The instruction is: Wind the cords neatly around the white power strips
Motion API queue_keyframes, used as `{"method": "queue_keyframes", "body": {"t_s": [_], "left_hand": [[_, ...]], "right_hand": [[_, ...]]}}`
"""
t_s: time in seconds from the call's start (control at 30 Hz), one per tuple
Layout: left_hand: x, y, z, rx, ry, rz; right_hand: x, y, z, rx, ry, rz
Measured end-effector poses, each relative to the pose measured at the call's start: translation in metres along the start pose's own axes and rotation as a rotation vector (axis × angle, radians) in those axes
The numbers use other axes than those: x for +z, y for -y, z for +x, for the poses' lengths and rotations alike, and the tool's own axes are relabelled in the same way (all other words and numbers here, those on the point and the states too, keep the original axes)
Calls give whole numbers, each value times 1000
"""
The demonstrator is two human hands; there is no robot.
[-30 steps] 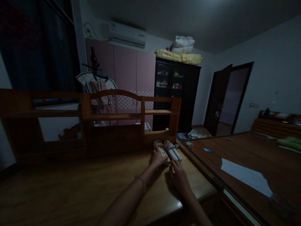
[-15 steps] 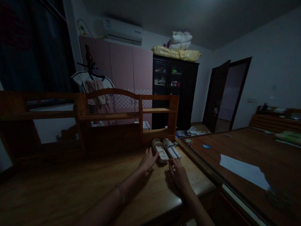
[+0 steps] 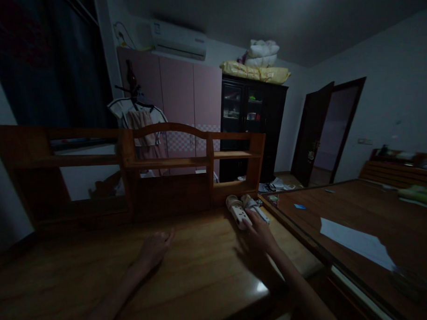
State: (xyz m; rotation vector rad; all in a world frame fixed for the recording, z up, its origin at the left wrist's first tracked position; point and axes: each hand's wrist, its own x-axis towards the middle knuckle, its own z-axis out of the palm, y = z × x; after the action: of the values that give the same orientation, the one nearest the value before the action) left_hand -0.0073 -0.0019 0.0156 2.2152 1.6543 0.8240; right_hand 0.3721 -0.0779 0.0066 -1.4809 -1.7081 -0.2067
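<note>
White oblong plastic power strips (image 3: 240,217) with coiled beige cords (image 3: 233,202) are lying right of lower centre, left hand (image 3: 156,247) now drawing off lower left, curled empty, seemingly finished, right hand (image 3: 261,230) partly covering them, grip unclear.

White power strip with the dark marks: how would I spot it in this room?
Find the wooden shelf along the back of the pale desktop. In front of the shelf's right end, the power strip lies beside a second white strip, near the right hand. It is the left one, with dark marks on top.
</note>
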Motion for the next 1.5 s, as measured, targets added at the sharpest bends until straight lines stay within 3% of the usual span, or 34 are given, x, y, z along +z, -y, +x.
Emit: {"method": "queue_keyframes", "body": {"t_s": [0.13,0.23,0.37,0.6,1.07,1.23,1.33,1.4,1.5], "left_hand": [[3,21,10,-37,-52,-5],[14,28,11,-13,-48,-19],[27,30,8,56,6,-34],[31,29,6,92,24,-43],[30,27,-1,90,26,-54],[33,29,4,86,28,-88],[36,32,8,82,20,-111],[38,34,10,78,13,-121],[39,37,12,70,7,-129]], "right_hand": [[32,-1,54,-59,84,-63],[54,-4,74,-55,92,-122],[68,-8,69,-65,94,-191],[72,-5,45,-65,56,-269],[73,-4,56,-47,78,-214],[64,-4,49,-29,61,-153],[46,11,46,-9,-13,-110],[23,36,47,-5,-96,-55],[-32,97,45,-14,-324,270]]}}
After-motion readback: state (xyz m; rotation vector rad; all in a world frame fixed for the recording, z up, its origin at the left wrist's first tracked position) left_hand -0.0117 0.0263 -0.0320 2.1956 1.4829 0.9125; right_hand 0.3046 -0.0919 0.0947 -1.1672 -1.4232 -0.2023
